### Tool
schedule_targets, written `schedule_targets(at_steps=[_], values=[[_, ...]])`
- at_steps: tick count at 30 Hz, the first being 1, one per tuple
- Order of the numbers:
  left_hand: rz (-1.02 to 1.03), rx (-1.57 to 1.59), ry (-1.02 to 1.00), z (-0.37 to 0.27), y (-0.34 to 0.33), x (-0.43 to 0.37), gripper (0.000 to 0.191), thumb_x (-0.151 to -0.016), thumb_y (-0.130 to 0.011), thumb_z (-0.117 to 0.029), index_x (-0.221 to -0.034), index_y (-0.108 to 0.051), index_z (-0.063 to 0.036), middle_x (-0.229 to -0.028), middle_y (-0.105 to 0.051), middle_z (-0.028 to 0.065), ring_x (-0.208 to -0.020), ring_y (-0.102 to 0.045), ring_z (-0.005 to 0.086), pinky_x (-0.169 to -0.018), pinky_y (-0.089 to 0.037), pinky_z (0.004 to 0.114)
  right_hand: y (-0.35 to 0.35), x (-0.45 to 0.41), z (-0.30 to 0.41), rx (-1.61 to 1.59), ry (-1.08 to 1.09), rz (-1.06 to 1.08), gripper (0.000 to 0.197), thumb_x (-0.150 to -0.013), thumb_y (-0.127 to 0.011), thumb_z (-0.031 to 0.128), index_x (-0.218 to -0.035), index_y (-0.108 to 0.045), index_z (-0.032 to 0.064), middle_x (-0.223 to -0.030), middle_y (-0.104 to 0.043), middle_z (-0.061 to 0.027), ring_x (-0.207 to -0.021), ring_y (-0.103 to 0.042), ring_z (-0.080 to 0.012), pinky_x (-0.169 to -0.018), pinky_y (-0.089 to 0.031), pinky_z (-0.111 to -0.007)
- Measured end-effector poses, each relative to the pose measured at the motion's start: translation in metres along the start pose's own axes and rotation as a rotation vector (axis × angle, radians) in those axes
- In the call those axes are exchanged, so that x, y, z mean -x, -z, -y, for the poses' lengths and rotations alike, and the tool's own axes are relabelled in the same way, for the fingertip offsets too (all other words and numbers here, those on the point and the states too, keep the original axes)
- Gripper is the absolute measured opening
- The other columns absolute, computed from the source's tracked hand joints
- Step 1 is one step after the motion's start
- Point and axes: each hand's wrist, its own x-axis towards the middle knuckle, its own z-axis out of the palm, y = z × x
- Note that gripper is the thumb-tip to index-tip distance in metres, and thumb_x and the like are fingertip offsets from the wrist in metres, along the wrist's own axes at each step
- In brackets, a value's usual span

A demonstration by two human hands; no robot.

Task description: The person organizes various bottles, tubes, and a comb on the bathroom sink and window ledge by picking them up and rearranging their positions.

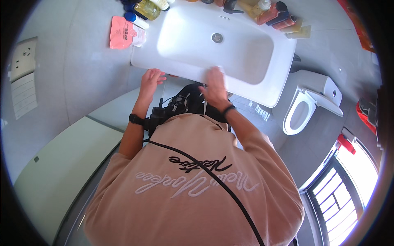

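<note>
A white rectangular washbasin [181,72] with a round metal drain [217,37] lies before me. My right hand [216,87] is blurred and reaches over the front rim of the basin. Something pale shows by its fingertips, but blur hides whether the hand holds anything. At the basin's front left edge, my left hand [150,79] hangs in the air with its fingers loosely bent and apart. Nothing shows in it.
A pink pouch [120,32], a blue-capped white tube [136,20] and a pump bottle [147,9] stand at the back left. Several bottles [272,13] line the back right, beside a dark faucet [231,6]. A toilet [287,123] with its lid raised is at right.
</note>
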Motion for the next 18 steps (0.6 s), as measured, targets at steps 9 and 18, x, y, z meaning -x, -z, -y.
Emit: schedule_targets(at_steps=[9, 18], values=[[-0.078, -0.18, -0.081, 0.009, 0.032, 0.035, 0.02, -0.095, -0.05, -0.019, -0.106, -0.054, -0.0019, -0.101, -0.066, 0.0097, -0.084, -0.065, 0.0174, -0.075, -0.047, 0.029, -0.073, -0.113, 0.119, 0.134, 0.367, 0.018, 0.083, -0.087, -0.051, 0.053, -0.141, -0.03, -0.0069, -0.152, -0.023, -0.0181, -0.143, -0.015, -0.0298, -0.117, -0.009, -0.041], [-0.007, -0.201, -0.039, 0.01, 0.038, 0.017, 0.024, -0.097, -0.049, -0.023, -0.107, -0.054, -0.0025, -0.104, -0.065, 0.0107, -0.088, -0.065, 0.0183, -0.077, -0.048, 0.03, -0.032, -0.063, 0.037, 0.139, 0.21, -0.003, 0.077, -0.089, -0.051, 0.049, -0.141, -0.032, -0.0047, -0.151, -0.025, -0.0182, -0.142, -0.018, -0.0311, -0.117, -0.013, -0.042]])
